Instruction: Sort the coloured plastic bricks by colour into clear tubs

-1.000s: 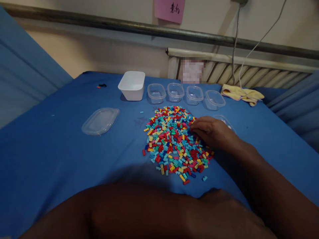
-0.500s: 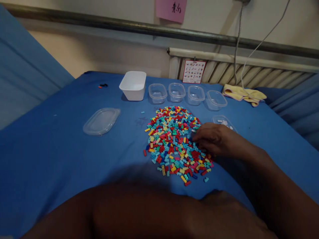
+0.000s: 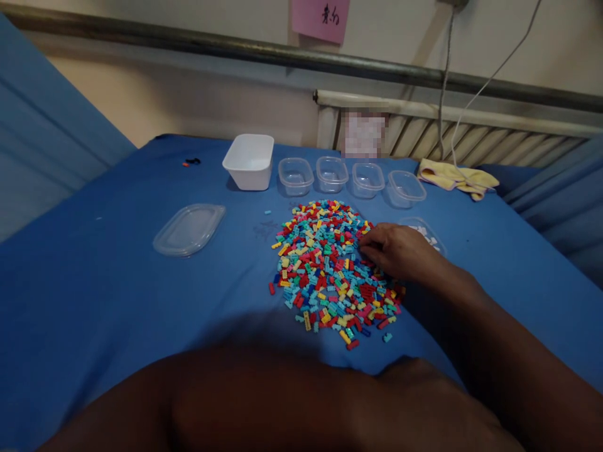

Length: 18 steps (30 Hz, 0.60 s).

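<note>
A pile of small toy building bricks (image 3: pixel 320 257) in red, yellow, blue, turquoise and green is spread over the blue cloth. My right hand (image 3: pixel 393 250) reaches in at the pile's right edge, thumb and fingers pinched together; whatever is between the fingertips is hidden. Just behind that hand, partly covered by it, is a shallow clear tray (image 3: pixel 436 235) with several white bricks in it. Across the front lies my left arm, its hand (image 3: pixel 424 392) low and dark near the bottom edge, fingers out of sight.
Along the back stand a white tub (image 3: pixel 249 164) and several clear plastic containers (image 3: pixel 295 179). A clear lid (image 3: pixel 189 230) lies to the left. At the back right, a yellow cloth (image 3: pixel 455 177) rests by the radiator (image 3: pixel 409 141). A small black-and-orange item (image 3: pixel 191 162) sits far left.
My right hand has shifted slightly away from me along the pile's right edge, its fingers drawn closer together. My left arm stays where it was.
</note>
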Each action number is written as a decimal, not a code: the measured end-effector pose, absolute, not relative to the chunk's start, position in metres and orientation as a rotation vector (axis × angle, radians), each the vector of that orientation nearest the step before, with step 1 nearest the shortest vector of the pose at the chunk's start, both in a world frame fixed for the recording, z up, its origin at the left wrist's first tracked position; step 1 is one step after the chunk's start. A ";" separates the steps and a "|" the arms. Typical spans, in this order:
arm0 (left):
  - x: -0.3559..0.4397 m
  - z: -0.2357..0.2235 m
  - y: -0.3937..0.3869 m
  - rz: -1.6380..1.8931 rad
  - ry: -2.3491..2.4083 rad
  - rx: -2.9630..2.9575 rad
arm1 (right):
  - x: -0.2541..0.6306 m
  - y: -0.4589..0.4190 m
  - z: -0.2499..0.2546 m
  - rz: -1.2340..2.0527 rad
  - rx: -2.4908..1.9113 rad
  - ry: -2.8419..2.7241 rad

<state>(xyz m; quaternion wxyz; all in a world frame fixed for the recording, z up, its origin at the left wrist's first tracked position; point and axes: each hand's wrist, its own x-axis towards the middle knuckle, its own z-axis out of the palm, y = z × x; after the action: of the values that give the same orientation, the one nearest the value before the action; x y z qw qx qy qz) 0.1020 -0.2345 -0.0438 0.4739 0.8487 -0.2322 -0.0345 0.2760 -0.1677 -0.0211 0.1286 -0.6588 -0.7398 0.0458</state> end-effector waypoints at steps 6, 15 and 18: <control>0.099 -0.047 -0.235 0.000 -0.533 2.072 | 0.298 -0.181 -0.006 0.086 -1.949 -1.848; 0.097 -0.054 -0.238 0.002 -0.489 2.102 | 0.371 -0.203 -0.008 -0.042 -2.366 -1.660; 0.098 -0.050 -0.240 -0.045 -0.473 2.119 | 0.352 -0.193 -0.016 -0.197 -2.110 -1.746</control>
<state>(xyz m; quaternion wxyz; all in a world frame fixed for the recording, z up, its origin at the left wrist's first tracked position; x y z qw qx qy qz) 0.0981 -0.2396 -0.0504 0.4662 0.8632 -0.1927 -0.0181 0.3515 -0.1926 -0.0162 0.1966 -0.7534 -0.6235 -0.0703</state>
